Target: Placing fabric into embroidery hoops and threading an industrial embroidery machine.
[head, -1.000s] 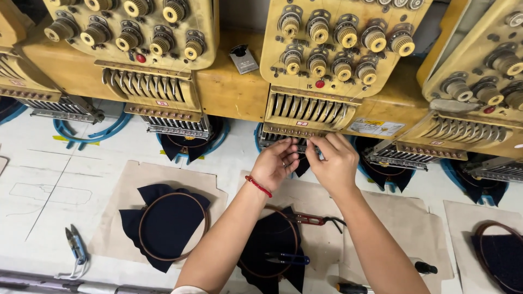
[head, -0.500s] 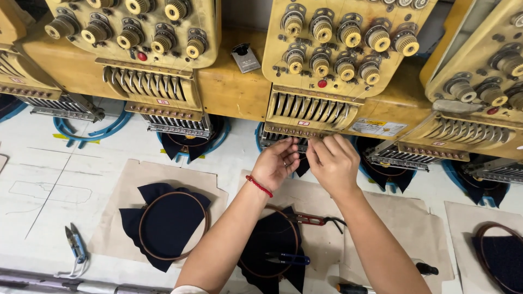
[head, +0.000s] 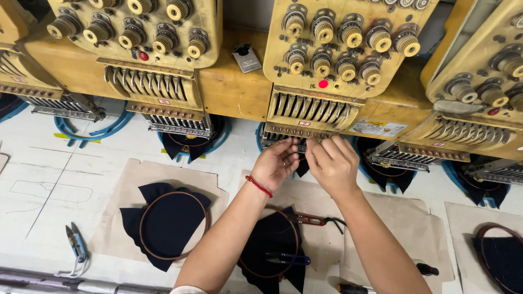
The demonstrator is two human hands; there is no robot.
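Note:
My left hand [head: 278, 163], with a red cord bracelet on its wrist, and my right hand [head: 331, 163] are both raised to the needle bar [head: 289, 137] of the middle yellow embroidery head [head: 338, 49]. The fingertips of both hands pinch at something thin by the needles, too small to make out. Dark navy fabric [head: 300, 167] sits under that head, partly hidden by my hands. Below my arms lies a navy cloth in a round hoop [head: 272, 245] on a beige backing sheet.
Another hooped navy cloth [head: 171, 223] lies at left, a third [head: 501, 256] at right. Blue snips [head: 75, 242] rest near the front left edge. Red-handled scissors [head: 310, 219], blue-handled snips [head: 286, 258] and a screwdriver [head: 354, 287] lie near my arms. More embroidery heads [head: 147, 43] flank the middle one.
Both hands stay at the needle bar. The fingers have shifted only slightly, drawing closer together at the needles.

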